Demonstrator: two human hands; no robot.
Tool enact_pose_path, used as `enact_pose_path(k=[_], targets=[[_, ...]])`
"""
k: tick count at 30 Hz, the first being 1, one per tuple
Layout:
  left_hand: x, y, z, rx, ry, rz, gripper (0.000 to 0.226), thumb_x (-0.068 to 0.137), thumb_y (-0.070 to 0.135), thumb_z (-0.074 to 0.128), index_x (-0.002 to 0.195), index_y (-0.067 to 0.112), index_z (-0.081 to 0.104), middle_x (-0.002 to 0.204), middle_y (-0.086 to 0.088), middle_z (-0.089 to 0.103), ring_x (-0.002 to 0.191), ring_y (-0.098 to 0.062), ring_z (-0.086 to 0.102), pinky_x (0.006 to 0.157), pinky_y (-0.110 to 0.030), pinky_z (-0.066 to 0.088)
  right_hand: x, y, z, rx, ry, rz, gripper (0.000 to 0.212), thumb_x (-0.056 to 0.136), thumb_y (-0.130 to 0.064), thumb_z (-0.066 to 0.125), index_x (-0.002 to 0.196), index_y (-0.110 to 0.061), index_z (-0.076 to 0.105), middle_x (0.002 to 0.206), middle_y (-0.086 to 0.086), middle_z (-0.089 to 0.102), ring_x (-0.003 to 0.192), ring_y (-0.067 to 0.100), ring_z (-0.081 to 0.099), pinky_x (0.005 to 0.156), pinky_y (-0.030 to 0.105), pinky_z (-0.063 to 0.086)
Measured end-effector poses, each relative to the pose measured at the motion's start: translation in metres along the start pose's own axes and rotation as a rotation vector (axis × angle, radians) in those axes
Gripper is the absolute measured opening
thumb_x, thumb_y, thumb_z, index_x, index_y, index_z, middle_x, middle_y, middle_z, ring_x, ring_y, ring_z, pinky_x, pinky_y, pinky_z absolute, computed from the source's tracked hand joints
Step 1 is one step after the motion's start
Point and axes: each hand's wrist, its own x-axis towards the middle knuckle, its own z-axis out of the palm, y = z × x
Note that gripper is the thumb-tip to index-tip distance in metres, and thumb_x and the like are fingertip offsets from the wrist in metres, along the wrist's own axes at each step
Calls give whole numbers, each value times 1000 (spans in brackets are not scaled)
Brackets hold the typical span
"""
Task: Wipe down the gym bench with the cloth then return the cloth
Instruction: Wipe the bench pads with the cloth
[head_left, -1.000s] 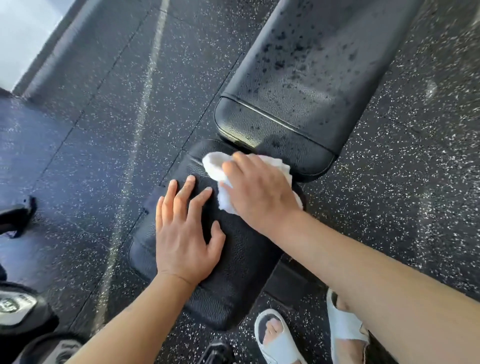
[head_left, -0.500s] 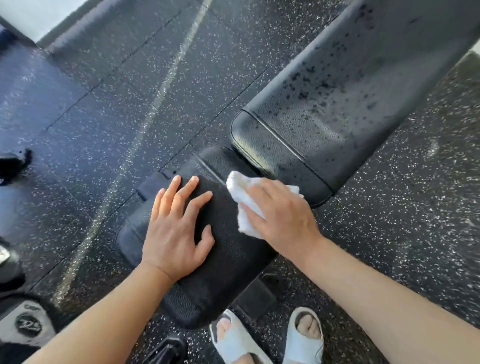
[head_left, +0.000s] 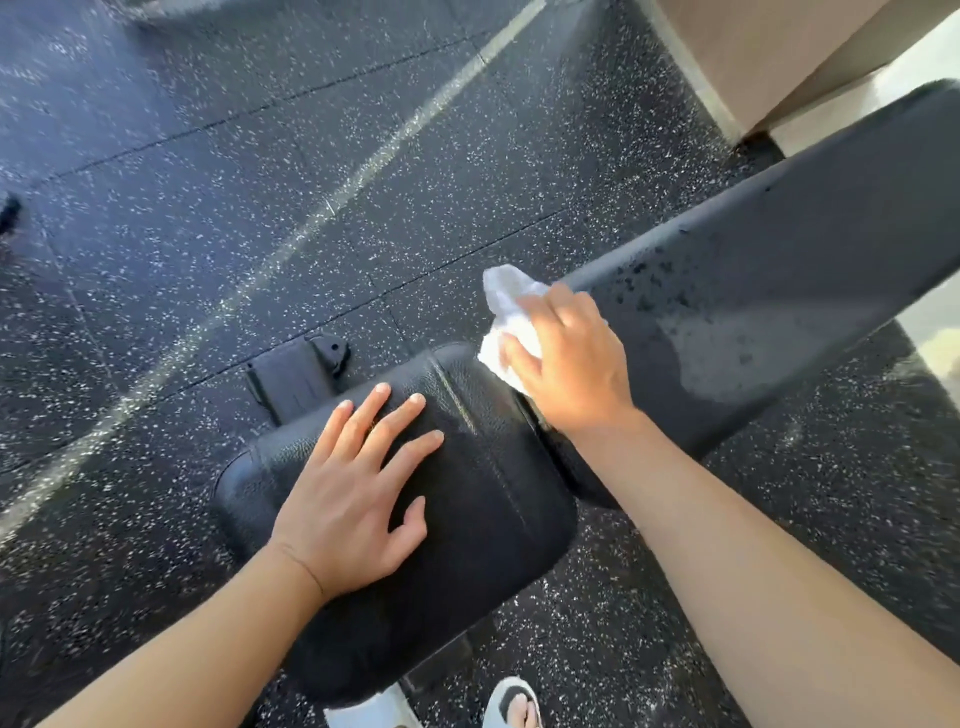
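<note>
Daylight enters from the 1 to 3 o'clock side, where a pale surface (head_left: 930, 57) is overexposed. A soft sheen lies on the long back pad (head_left: 779, 270), with a hazy bright patch near its lower edge. A pale streak of light crosses the speckled floor (head_left: 260, 156) from 8 toward 1 o'clock. Motion blur softens the right hand (head_left: 569, 364) and the white cloth (head_left: 506, 306); the left hand (head_left: 348, 499) is sharper. Straight lines bow toward the edges, typical wide-angle distortion. Overall exposure is moderate.
</note>
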Motion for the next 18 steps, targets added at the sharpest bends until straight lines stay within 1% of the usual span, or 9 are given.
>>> enact_pose_path(k=[3, 5, 6, 8, 9, 11, 13, 15, 18], targets=[[0, -1, 1, 1, -11, 2, 63, 85, 43, 60, 146, 24, 58, 166, -7, 38, 160, -38, 21, 127, -61, 19, -35, 9, 3, -123, 162, -96, 21, 99, -29, 58, 107, -12, 67, 107, 7, 63, 89, 27, 54, 69, 39, 51], [0, -2, 2, 8, -7, 7, 64, 86, 44, 59, 146, 25, 57, 167, -7, 37, 160, -37, 20, 128, -61, 19, -60, 18, 5, -248, 216, -238, 24, 104, -22, 45, 95, -14, 66, 106, 7, 65, 83, 27, 49, 67, 38, 49], [0, -2, 2, 9, -1, 9, 64, 86, 44, 59, 147, 24, 57, 167, -7, 37, 160, -37, 20, 128, -61, 18, -69, 23, 7, -269, 157, -255, 32, 107, -24, 37, 99, -15, 67, 114, 6, 66, 85, 26, 50, 70, 38, 49], [0, -2, 3, 7, 12, 12, 64, 86, 45, 59, 146, 24, 57, 167, -8, 38, 160, -38, 21, 128, -60, 18, -77, 30, 11, -260, 17, -238, 45, 110, -32, 26, 126, -17, 65, 134, 5, 62, 97, 26, 52, 83, 38, 48], [0, -2, 4, 12, 16, 12, 64, 85, 45, 59, 146, 24, 58, 166, -8, 38, 159, -39, 22, 127, -61, 19, -73, 31, 10, -240, 1, -204, 48, 110, -37, 27, 140, -17, 59, 136, 4, 58, 102, 25, 52, 88, 38, 46], [2, -1, 3, 23, 21, 11, 64, 84, 44, 59, 145, 24, 58, 166, -8, 39, 159, -39, 23, 126, -62, 21, -58, 27, 11, -159, 126, -230, 48, 105, -37, 43, 146, -15, 53, 129, 4, 54, 103, 25, 56, 89, 39, 48], [2, -1, 3, 29, 26, 4, 64, 84, 44, 59, 145, 24, 58, 166, -8, 38, 159, -39, 23, 126, -62, 21, -44, 23, 14, -99, 221, -337, 45, 104, -31, 52, 144, -11, 54, 129, 5, 52, 105, 29, 61, 88, 45, 51], [1, -2, 5, 31, 26, 1, 65, 84, 44, 60, 146, 24, 57, 167, -8, 37, 159, -39, 22, 127, -62, 20, -38, 23, 19, -58, 212, -394, 38, 107, -30, 51, 138, -10, 58, 132, 4, 57, 111, 31, 63, 91, 46, 51], [-2, -2, 9, 34, 29, 0, 65, 84, 43, 60, 146, 24, 56, 168, -7, 35, 160, -39, 20, 127, -62, 19, -52, 34, 22, -123, 176, -437, 27, 109, -29, 51, 118, -14, 71, 126, 3, 68, 113, 29, 63, 90, 43, 49]])
